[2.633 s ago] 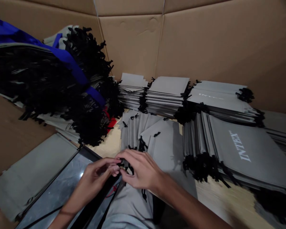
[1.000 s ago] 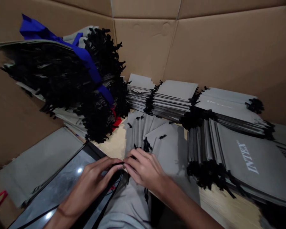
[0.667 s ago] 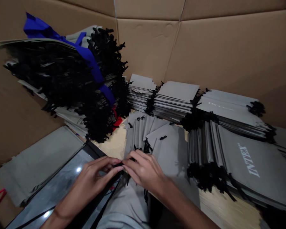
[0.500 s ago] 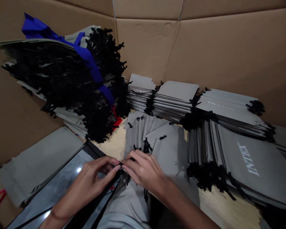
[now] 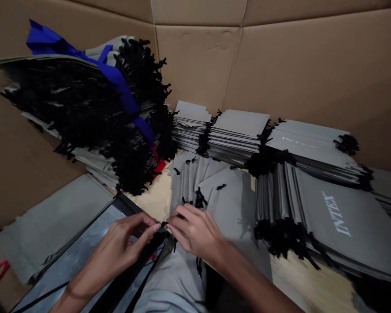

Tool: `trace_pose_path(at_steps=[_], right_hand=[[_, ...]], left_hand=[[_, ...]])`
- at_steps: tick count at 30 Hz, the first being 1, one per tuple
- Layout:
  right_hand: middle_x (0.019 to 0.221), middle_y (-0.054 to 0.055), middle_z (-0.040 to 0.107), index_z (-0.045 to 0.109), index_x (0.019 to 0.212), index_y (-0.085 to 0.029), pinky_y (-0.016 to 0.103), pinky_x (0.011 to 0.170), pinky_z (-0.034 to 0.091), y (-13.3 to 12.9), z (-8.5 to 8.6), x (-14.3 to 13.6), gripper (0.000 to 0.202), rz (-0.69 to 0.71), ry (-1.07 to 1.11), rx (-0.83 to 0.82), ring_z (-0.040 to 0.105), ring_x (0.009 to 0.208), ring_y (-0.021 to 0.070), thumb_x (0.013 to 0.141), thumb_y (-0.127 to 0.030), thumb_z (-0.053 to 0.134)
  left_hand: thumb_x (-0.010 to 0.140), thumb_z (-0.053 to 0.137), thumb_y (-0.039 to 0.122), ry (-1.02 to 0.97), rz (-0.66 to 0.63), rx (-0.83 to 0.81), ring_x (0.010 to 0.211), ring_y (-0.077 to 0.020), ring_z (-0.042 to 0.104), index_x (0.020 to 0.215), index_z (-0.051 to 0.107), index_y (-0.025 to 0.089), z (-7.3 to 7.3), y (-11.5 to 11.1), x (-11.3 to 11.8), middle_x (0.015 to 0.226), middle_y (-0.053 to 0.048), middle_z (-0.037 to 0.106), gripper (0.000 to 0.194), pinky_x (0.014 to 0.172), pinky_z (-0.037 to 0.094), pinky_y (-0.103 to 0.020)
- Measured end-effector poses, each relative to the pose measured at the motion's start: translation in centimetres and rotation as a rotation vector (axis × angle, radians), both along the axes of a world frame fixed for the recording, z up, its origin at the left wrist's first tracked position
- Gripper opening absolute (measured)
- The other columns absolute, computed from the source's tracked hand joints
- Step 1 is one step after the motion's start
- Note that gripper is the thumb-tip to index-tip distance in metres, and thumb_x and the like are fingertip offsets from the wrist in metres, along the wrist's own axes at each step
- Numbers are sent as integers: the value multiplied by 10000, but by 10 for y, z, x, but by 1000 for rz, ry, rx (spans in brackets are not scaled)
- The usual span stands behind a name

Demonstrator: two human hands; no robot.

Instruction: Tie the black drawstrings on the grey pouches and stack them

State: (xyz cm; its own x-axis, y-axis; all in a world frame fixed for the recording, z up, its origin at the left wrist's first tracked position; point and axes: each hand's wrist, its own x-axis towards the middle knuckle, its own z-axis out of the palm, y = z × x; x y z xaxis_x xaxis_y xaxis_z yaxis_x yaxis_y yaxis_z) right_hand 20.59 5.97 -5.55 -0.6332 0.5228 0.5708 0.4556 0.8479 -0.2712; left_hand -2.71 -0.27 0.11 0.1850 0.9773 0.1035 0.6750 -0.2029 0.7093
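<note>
My left hand [image 5: 127, 241] is closed in a pinch, thumb against fingertips, at the left end of a short black drawstring [image 5: 164, 224]. Facing it, my right hand [image 5: 195, 228] pinches the same cord from the right. Both sets of fingertips nearly meet over the lap, where grey cloth [image 5: 174, 278] lies; whether it is a pouch or clothing I cannot tell. Just beyond my right hand, several grey drawstring pouches [image 5: 233, 208] lie overlapped, with black cord knots [image 5: 200, 198] at their edges.
Stacked grey pouches [image 5: 239, 121] line the cardboard wall [image 5: 296, 65]. On the right, a bundle printed INTEX [image 5: 335, 213] lies on the pale surface [image 5: 150, 191]. A tall black-corded heap with a blue strap [image 5: 117, 76] leans at left. Below it are flat grey pouches [image 5: 58, 217] and a dark glossy panel [image 5: 74, 256].
My left hand has shifted slightly left and its fingers have moved a little apart from the right fingertips. The right hand stays at the black cord. The view has shifted slightly.
</note>
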Motion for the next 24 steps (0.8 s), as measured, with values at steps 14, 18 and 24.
trace_pose_path(at_steps=[14,18,24], right_hand=[[977,19,732,697,970,-219,333,646,393,-1,1,-1,186,-13,20,7,637,853,172,1124,-271,605],[974,24,738,699,1014,-215,336,647,422,0,2,-1,171,-2,30,38,637,829,177,1130,-261,582],[952,13,718,682,958,-209,336,631,424,0,-1,-1,199,-12,-7,49,641,828,172,1125,-273,595]], left_hand=[[1118,594,431,9,-12,62,798,-155,826,1202,776,281,-5,-1,-3,1039,2,865,251,688,639,-167],[1067,701,480,-2,1,123,1004,-210,859,1360,768,309,-14,-1,3,1315,-36,850,345,748,689,-208],[1076,727,367,15,-39,206,1116,-189,841,1258,827,323,-31,1,7,1231,2,872,212,1002,652,-230]])
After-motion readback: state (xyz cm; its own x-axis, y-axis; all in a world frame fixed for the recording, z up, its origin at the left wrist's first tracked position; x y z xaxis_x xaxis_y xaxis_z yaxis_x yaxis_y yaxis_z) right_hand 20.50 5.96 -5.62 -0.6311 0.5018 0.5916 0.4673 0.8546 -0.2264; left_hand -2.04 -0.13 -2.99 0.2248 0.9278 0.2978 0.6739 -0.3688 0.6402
